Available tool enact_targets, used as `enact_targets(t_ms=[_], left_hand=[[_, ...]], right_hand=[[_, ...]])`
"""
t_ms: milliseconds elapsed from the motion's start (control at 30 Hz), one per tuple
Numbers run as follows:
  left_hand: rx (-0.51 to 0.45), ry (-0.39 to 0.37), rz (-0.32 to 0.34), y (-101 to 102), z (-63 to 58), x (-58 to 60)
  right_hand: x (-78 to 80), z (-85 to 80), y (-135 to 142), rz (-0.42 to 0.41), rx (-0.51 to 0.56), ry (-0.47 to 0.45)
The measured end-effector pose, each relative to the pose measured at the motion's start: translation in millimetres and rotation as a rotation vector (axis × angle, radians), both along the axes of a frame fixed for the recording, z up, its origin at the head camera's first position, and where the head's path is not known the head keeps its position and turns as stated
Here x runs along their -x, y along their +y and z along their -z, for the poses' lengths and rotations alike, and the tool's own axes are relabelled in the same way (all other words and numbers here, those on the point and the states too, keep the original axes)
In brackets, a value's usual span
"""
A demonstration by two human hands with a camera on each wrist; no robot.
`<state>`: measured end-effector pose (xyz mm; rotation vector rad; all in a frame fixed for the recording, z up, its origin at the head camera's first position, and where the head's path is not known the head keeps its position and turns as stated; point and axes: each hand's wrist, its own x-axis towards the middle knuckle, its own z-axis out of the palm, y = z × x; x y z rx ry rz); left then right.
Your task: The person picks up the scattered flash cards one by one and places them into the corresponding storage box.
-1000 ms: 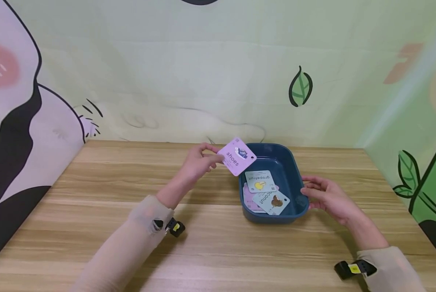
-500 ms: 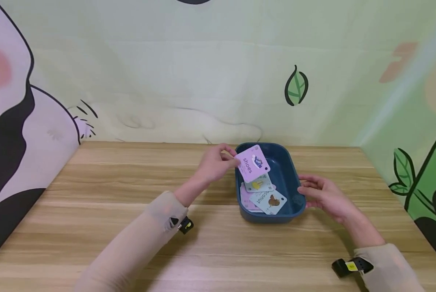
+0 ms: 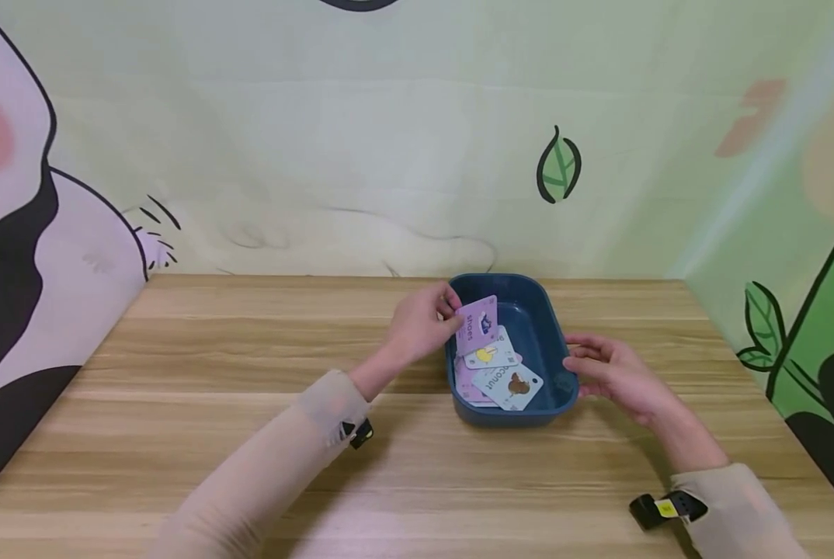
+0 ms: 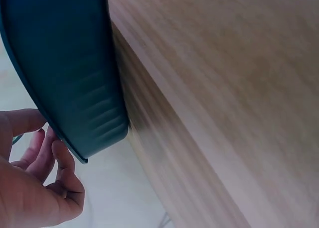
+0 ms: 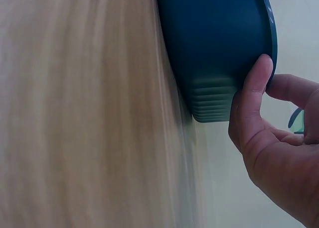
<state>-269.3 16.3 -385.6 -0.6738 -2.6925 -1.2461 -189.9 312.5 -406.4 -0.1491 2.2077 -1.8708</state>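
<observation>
My left hand [image 3: 422, 324] is at the left rim of a dark blue plastic bin [image 3: 541, 334]. Between its thumb and fingers it pinches the left edge of a purple picture card marked "shoes" [image 3: 478, 326], which is inside the rim. In the left wrist view the bin's wall hides that card. Below it in the bin lie a pale card with a yellow fruit [image 3: 490, 353], a coconut card [image 3: 511, 385] and a partly covered purple card [image 3: 467, 384]. My right hand [image 5: 279, 143] grips the bin's right rim, with the thumb against the outer wall.
The bin stands on a wood-grain table [image 3: 249, 373], near its back edge. Behind the table rises a pale green wall [image 3: 319, 140] with painted leaves and a cartoon figure. Each wrist wears a small black camera.
The left hand has moved right and carried the shoes card from above the bin's left rim down into it. The right hand keeps its grip on the rim.
</observation>
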Motion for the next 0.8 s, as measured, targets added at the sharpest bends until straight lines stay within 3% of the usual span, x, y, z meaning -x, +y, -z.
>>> enact_targets(t_ms=[367,533,800], left_hand=[[0.167,0.078,-0.034,4,3.0,4.6],[0.233,0.125,-0.017,2,6.8,5.6],[0.094,0.135,0.009,-9,2.8,0.6]], right_hand=[[0.1,0.8,-2,0.003,0.003,-0.010],[0.3,1.1,-3,0.002,0.004,-0.008],[-0.8,-0.6,-1,-0.002,-0.004,-0.006]])
